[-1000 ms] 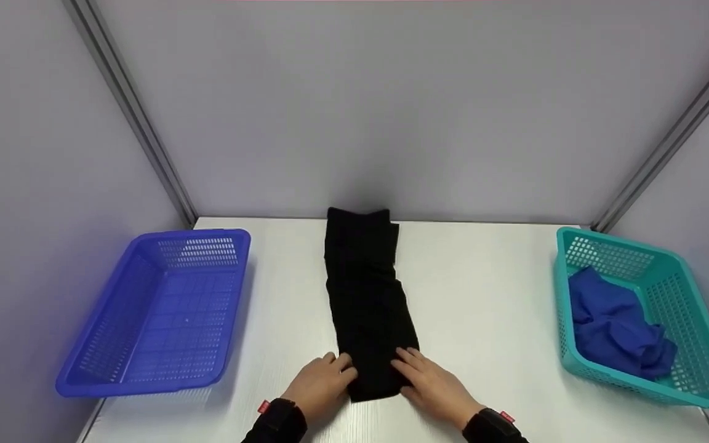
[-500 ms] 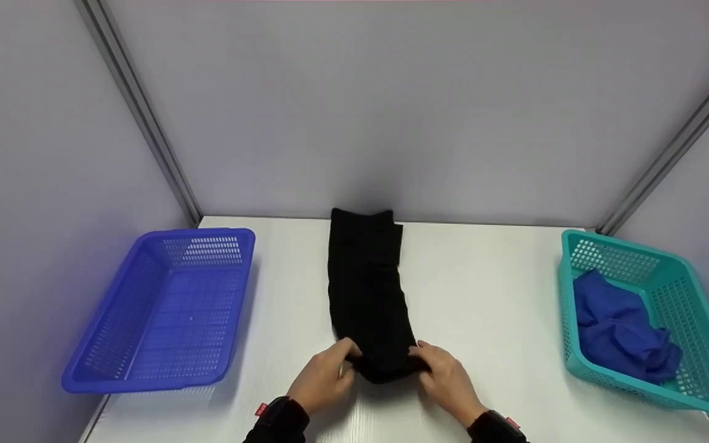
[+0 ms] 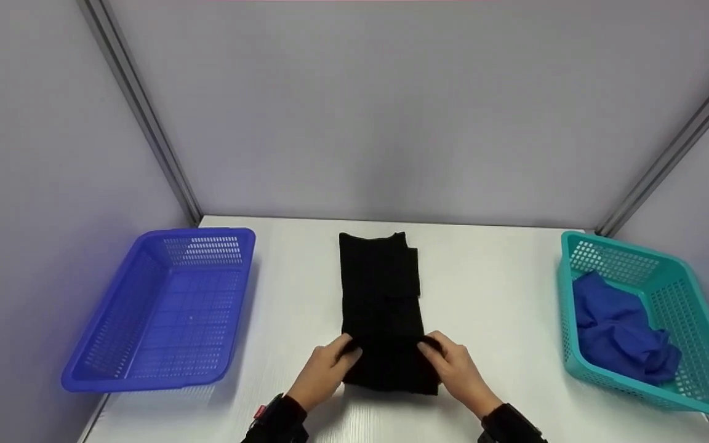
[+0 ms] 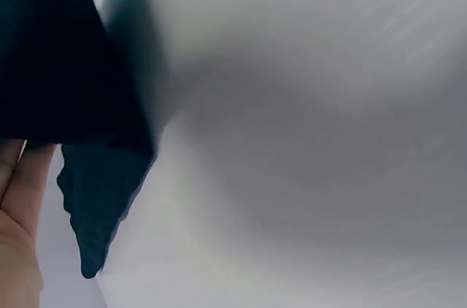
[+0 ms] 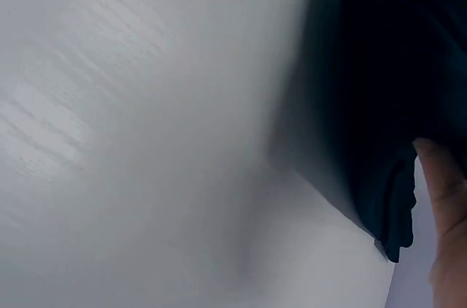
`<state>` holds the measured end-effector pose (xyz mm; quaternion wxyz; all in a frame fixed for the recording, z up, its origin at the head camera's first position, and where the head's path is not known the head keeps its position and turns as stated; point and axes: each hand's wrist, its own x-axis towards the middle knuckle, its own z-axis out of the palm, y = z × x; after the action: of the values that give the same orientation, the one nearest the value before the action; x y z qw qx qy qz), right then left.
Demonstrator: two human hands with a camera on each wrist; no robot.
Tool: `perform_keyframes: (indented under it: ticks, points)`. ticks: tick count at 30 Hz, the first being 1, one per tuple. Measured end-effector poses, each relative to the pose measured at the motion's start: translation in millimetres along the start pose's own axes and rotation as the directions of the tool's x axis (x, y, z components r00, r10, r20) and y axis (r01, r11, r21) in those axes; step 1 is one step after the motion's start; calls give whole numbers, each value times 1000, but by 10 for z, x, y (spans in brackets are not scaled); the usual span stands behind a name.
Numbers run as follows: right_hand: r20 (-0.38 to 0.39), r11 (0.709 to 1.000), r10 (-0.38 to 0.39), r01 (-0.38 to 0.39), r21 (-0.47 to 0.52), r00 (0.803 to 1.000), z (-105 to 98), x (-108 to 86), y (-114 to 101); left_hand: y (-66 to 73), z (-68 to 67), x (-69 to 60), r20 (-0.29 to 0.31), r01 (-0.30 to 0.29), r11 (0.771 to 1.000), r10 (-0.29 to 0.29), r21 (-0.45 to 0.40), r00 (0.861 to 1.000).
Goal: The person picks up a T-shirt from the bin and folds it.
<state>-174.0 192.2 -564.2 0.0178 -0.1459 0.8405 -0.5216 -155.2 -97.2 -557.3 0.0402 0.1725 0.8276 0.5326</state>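
A long folded black cloth (image 3: 382, 289) lies lengthwise in the middle of the white table; its exact garment kind cannot be told. My left hand (image 3: 322, 372) pinches its left edge near the front, thumb on top. On the opposite edge my right hand (image 3: 458, 370) pinches it the same way. Between the two hands the cloth is raised in a crosswise fold, and its near part (image 3: 391, 366) hangs toward me. The left wrist view shows dark cloth (image 4: 66, 60) above the fingers (image 4: 33, 184). In the right wrist view, a finger (image 5: 438, 173) presses against the cloth (image 5: 408, 67).
An empty blue plastic basket (image 3: 231, 320) stands on the left of the table (image 3: 490, 295). At the right is a teal basket (image 3: 693, 307) with a crumpled blue cloth (image 3: 619, 332) in it. Grey panels (image 3: 354, 111) enclose the back and sides.
Both hands went from resting on the cloth's near end to pinching its edges and lifting it. The cloth has been drawn toward me, away from the back panel, and slightly right.
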Motion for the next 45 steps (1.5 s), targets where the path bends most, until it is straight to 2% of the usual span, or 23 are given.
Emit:
perform_keyframes:
  ticks: [5,9,15,18,21,28,35,37,39,42,44,45]
  points:
    - [30,997,63,-62,-41,998,15,78,1,-33,6,46,15,94,996,-94,-1,995]
    - [24,994,81,-79,-79,996,18,154,21,-75,28,106,11,118,993,-118,-1,993]
    - [-26,989,82,-85,-124,996,25,307,31,-108,35,269,-35,145,984,-149,-101,988]
    - [-41,984,102,-107,-140,994,32,380,34,-128,45,348,-66,180,975,-190,-133,979]
    - [-71,977,111,-122,-175,991,46,434,54,-156,60,414,-103,200,971,-214,-130,971]
    - [-161,936,47,-100,-338,986,89,531,94,-236,99,493,-159,240,962,-259,-129,953]
    - [-204,924,52,-124,-362,978,127,574,72,-273,148,518,-220,258,957,-282,-133,934]
    - [-212,922,54,-130,-366,976,134,568,81,-284,172,523,-238,275,953,-299,-128,924]
    - [-215,921,58,-136,-365,975,138,546,98,-283,200,517,-266,290,952,-306,-98,914]
    - [-205,918,48,-124,-377,978,144,465,140,-258,242,472,-326,301,953,-274,36,905]
    - [-187,905,-14,-67,-419,982,161,375,174,-234,274,418,-364,277,944,-198,180,910]
    - [-173,896,-55,-28,-443,983,175,321,193,-224,288,386,-373,257,929,-147,266,916]
